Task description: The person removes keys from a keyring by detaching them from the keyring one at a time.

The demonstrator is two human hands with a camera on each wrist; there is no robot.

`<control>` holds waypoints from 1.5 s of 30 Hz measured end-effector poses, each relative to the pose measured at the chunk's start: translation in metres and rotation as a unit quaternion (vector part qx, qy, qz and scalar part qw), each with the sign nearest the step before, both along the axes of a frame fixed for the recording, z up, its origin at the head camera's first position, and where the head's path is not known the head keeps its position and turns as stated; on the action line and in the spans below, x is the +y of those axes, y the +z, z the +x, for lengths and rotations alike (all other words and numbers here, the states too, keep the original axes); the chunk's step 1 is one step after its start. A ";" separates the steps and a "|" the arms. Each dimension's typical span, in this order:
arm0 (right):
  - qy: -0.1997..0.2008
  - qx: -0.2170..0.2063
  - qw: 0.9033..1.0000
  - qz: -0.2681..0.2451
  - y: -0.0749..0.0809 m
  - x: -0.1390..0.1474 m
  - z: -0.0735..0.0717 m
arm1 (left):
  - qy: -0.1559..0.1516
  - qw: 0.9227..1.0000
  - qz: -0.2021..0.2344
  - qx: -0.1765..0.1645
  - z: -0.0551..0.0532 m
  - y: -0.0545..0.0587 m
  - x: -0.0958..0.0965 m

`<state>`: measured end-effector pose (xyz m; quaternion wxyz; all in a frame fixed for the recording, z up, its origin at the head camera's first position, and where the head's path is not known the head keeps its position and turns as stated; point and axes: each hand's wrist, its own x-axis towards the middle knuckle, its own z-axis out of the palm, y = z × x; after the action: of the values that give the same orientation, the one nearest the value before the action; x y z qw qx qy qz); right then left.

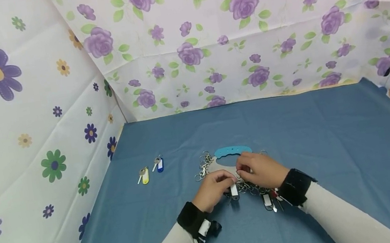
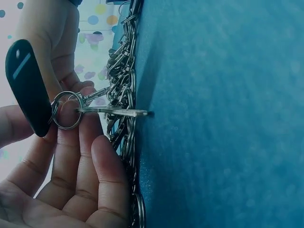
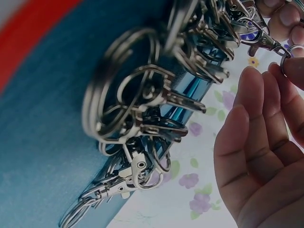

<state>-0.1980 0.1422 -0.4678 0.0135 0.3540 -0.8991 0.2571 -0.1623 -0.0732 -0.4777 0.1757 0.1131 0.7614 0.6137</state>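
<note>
My left hand (image 1: 214, 188) pinches a split ring (image 2: 66, 110) that carries a key (image 2: 116, 111) and a black key tag (image 1: 234, 192) with a white label. Right beside it, my right hand (image 1: 262, 169) has its thumb and fingertips pinched together over the front of a grey key holder plate (image 1: 220, 166) with a blue handle (image 1: 232, 150). The fingertips of both hands nearly meet at the ring. Silver snap hooks and rings (image 3: 137, 166) hang in a row around the plate's edge. What the right fingertips grip is mostly hidden; a snap hook (image 3: 266, 40) reaches the ring there.
On the blue cloth (image 1: 314, 133) to the left lie a key with a yellow tag (image 1: 145, 176) and one with a blue tag (image 1: 160, 164). Another black tag (image 1: 267, 201) hangs at the plate's front right, near a red piece (image 1: 274, 193) by the right wrist.
</note>
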 end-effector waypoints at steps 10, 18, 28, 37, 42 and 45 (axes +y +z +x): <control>-0.007 -0.010 1.000 0.001 0.003 0.000 0.001 | 0.014 1.000 0.009 0.005 0.000 0.006 -0.002; -0.006 -0.015 1.000 0.000 0.002 0.000 -0.001 | 0.016 0.999 0.029 0.010 -0.001 0.014 -0.006; -0.007 -0.008 1.000 0.003 0.001 -0.001 -0.001 | 0.022 0.996 0.085 0.000 -0.008 0.015 -0.016; -0.007 -0.009 1.000 0.004 -0.001 0.000 -0.002 | 0.040 0.988 0.145 0.030 -0.016 0.015 -0.028; -0.008 -0.011 1.000 0.004 -0.002 0.000 -0.002 | 0.085 0.984 0.155 0.036 -0.026 0.015 -0.040; -0.008 -0.012 1.000 0.004 -0.001 0.000 -0.001 | 0.118 0.980 0.155 0.037 -0.032 0.016 -0.049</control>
<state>-0.1995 0.1421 -0.4685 0.0034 0.3440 -0.9031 0.2572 -0.1942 -0.1225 -0.4622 0.0547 0.0711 0.6711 0.7360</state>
